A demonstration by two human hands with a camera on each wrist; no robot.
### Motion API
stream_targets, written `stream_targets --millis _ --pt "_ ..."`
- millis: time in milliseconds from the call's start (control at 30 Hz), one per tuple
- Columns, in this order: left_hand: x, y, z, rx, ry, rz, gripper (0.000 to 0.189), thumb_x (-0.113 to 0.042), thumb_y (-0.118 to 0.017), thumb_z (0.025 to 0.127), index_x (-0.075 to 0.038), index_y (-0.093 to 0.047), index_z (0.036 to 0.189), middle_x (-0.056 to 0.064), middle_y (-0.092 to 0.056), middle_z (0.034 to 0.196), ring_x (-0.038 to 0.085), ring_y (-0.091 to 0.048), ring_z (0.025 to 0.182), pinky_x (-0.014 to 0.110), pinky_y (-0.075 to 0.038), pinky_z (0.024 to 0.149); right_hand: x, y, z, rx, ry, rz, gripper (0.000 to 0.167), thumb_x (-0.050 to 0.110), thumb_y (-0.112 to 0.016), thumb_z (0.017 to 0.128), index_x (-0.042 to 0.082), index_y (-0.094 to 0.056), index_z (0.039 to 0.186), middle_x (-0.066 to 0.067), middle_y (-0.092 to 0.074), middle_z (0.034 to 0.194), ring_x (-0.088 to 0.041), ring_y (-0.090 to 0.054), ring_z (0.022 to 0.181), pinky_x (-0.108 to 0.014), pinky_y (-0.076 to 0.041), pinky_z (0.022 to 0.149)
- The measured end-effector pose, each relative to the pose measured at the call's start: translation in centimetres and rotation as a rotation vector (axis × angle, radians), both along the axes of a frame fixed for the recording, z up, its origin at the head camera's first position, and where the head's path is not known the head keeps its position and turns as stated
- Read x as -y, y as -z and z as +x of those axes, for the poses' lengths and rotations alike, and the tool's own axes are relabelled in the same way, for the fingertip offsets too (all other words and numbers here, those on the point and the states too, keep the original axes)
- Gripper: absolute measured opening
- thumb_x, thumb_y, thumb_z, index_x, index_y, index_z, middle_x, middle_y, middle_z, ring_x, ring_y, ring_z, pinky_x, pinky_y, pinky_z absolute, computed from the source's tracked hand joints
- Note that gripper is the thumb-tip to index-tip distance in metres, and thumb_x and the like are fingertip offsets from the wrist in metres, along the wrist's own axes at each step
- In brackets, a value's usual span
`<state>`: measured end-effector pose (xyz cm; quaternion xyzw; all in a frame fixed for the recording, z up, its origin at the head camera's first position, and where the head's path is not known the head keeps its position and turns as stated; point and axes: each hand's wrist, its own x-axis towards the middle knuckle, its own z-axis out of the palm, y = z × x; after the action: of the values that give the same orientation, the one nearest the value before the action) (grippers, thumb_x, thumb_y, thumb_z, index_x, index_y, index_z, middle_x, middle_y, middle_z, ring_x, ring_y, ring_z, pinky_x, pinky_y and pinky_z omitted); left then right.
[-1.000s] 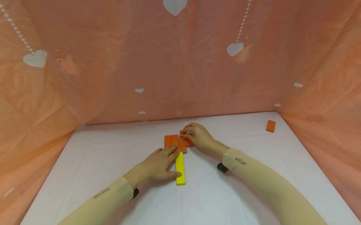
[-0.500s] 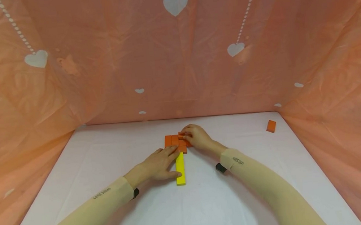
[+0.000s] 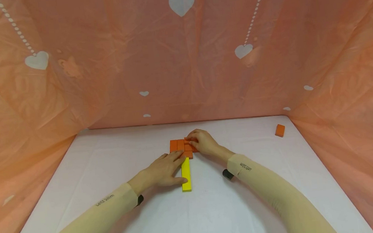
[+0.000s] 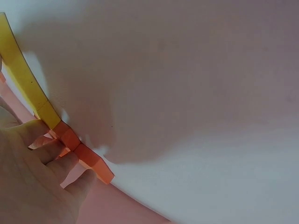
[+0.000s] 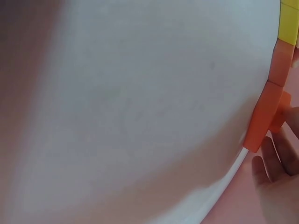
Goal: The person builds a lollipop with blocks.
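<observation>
Several orange blocks (image 3: 174,145) lie side by side in a cluster toward the back of the table. A yellow strip (image 3: 185,171) runs from them toward me, with a seam across it in the left wrist view. My left hand (image 3: 165,170) lies over the near left side, its fingers extended against the orange blocks and its thumb on the yellow strip. From the right, my right hand (image 3: 206,142) pinches a small orange block (image 5: 279,113) between thumb and finger at the cluster's back. Its fingers partly hide the blocks there.
A lone orange block (image 3: 280,130) lies at the table's far right corner. White cloth covers the table (image 3: 143,225). An orange curtain (image 3: 154,67) with white hearts hangs along the back and both sides.
My right hand, pinching the orange block, has shifted slightly left and toward me, closing a gap at the cluster's back. It barely moves in the last half second. My left hand stays put.
</observation>
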<state>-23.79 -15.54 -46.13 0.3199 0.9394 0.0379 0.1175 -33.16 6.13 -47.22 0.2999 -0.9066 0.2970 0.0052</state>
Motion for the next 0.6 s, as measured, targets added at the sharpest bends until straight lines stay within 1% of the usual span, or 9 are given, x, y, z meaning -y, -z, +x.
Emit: stream_targets --millis 167,300,433,600 --pt "0.1 -0.1 0.1 0.000 0.002 -0.002 0.092 -0.067 -0.058 0.096 -0.007 -0.035 0.162 0.015 -0.024 0.171 0.034 -0.028 0.156 0.055 -0.030 0.123 0.0 0.0 0.0 0.020 0.001 0.012 0.023 0.008 -0.066 0.102 0.003 -0.075 0.123 -0.015 -0.070 0.125 -0.032 -0.063 0.123 -0.047 -0.049 0.110" --pt "0.1 -0.2 0.1 0.003 0.000 -0.003 0.093 -0.067 -0.059 0.096 -0.007 -0.034 0.163 0.015 -0.023 0.171 0.034 -0.028 0.156 0.055 -0.030 0.123 -0.2 -0.1 -0.1 0.029 0.009 0.015 0.026 0.007 -0.064 0.102 0.003 -0.073 0.127 -0.015 -0.069 0.130 -0.032 -0.062 0.128 -0.047 -0.047 0.112" --pt "0.0 -0.3 0.1 0.005 -0.005 -0.005 0.092 -0.067 -0.059 0.096 -0.008 -0.035 0.162 0.014 -0.024 0.171 0.034 -0.028 0.156 0.055 -0.030 0.123 -0.6 -0.2 -0.3 0.031 0.039 0.014 0.029 0.008 -0.063 0.103 0.004 -0.072 0.130 -0.015 -0.068 0.134 -0.031 -0.060 0.131 -0.046 -0.047 0.113" --pt "-0.2 -0.3 0.2 -0.001 -0.013 -0.013 0.092 -0.067 -0.060 0.095 -0.008 -0.037 0.162 0.014 -0.026 0.171 0.033 -0.029 0.155 0.055 -0.031 0.123 -1.4 -0.4 -0.2 0.081 0.080 -0.007 0.031 0.008 -0.062 0.102 0.003 -0.071 0.131 -0.016 -0.067 0.134 -0.031 -0.063 0.127 -0.046 -0.050 0.109"
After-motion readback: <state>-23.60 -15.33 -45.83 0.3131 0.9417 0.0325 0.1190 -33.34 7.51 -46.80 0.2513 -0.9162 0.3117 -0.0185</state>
